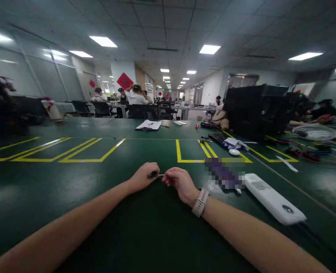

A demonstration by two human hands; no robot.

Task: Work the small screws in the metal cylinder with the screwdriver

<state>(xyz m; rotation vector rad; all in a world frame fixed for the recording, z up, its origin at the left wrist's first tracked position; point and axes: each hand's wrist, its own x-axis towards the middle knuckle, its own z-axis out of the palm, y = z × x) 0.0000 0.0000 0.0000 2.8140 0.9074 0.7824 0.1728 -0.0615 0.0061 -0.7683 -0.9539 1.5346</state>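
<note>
My left hand [145, 175] is closed around a small dark round object with a shiny rim [153, 174], whose kind I cannot make out. From its right side a thin pale piece [161, 175] reaches across to my right hand [181, 181]. There the fingertips are pinched together on the end of that thin piece. Both hands are just above the green table, close to each other. A light-coloured watch strap [200, 202] circles my right wrist.
Right of my hands lie a blurred-out phone-like object [223, 172] and a long white device [274, 199] with a cable. Yellow tape lines [179, 151] mark the green table [113, 231]. Farther off are a clipboard with paper [148, 125], a black box [253, 110] and seated people.
</note>
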